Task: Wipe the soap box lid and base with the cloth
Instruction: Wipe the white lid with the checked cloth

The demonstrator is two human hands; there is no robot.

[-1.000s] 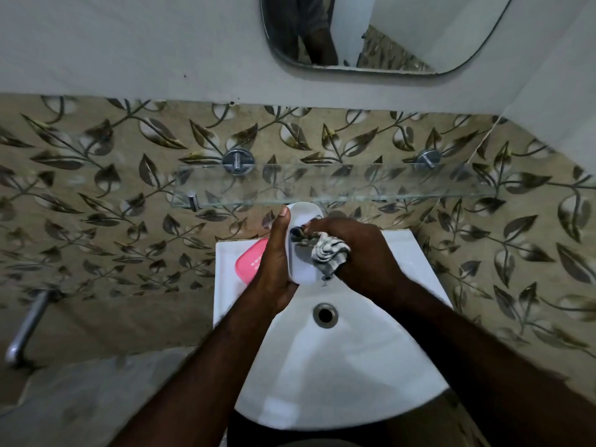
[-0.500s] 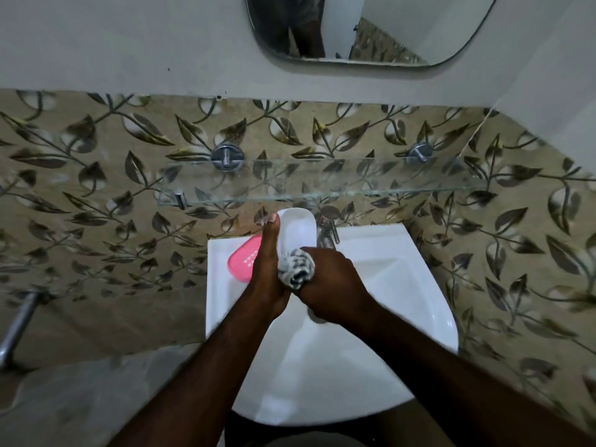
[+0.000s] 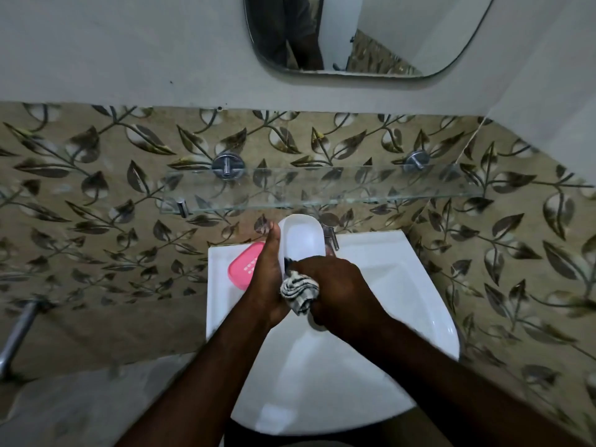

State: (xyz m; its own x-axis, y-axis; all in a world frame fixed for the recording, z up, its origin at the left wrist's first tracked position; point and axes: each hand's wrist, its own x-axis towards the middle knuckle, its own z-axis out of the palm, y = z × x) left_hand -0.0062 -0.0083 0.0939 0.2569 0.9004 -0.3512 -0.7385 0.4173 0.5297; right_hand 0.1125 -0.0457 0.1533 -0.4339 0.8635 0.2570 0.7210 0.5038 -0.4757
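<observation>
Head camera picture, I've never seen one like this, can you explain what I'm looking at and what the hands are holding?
No machine: a camera worn on a person's head looks down at their own bare arms over a sink. The left hand holds a soap box's white half; the right hand presses a bunched cloth against its lower end. The pink half lies on the sink's back left rim. Above hang a glass shelf and a mirror. Which half is the lid, I cannot tell.

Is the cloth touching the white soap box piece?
Touching. Head view: the cloth, gripped by the right hand, presses into the white piece.
</observation>
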